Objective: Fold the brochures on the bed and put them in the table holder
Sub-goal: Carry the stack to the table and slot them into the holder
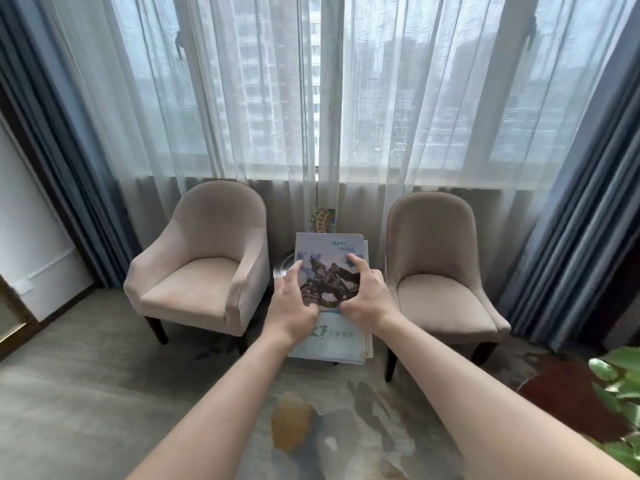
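Both our hands, left hand and right hand, grip flat glossy rectangular brochures by the side edges, between two padded chairs.

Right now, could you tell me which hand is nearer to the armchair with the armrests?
Left. The left hand grips the brochures' left edge, on the side of the armchair with armrests; the right hand grips their right edge, closer to the armless chair.

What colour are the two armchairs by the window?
Beige upholstery with dark legs on both armchairs, seen in the head view.
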A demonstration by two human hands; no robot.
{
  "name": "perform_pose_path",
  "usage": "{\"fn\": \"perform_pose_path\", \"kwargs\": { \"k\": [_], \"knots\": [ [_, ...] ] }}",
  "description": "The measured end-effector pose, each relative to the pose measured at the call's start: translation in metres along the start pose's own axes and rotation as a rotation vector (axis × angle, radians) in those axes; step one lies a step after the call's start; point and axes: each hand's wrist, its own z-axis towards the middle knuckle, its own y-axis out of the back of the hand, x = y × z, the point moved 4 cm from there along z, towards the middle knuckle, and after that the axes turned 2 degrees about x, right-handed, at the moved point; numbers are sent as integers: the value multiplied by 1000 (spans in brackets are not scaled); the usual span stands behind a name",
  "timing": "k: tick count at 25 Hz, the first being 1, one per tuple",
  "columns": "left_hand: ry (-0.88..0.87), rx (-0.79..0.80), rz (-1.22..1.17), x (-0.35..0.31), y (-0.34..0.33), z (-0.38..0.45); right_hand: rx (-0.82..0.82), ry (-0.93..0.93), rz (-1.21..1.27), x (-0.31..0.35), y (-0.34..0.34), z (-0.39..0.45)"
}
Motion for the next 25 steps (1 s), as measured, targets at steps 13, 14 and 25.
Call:
{"fn": "perform_pose_path", "kwargs": {
  "k": [13, 14, 25],
  "knots": [
    [17, 35, 2, 70, -19, 219, 47, -7, -4, 7, -43, 221],
    [13, 51, -11, 78, -21, 242, 37, -20, -2, 8, -48, 243],
    [-9, 144, -20, 132, -57, 433, 14, -106, 5, -11, -75, 430]
  ]
}}
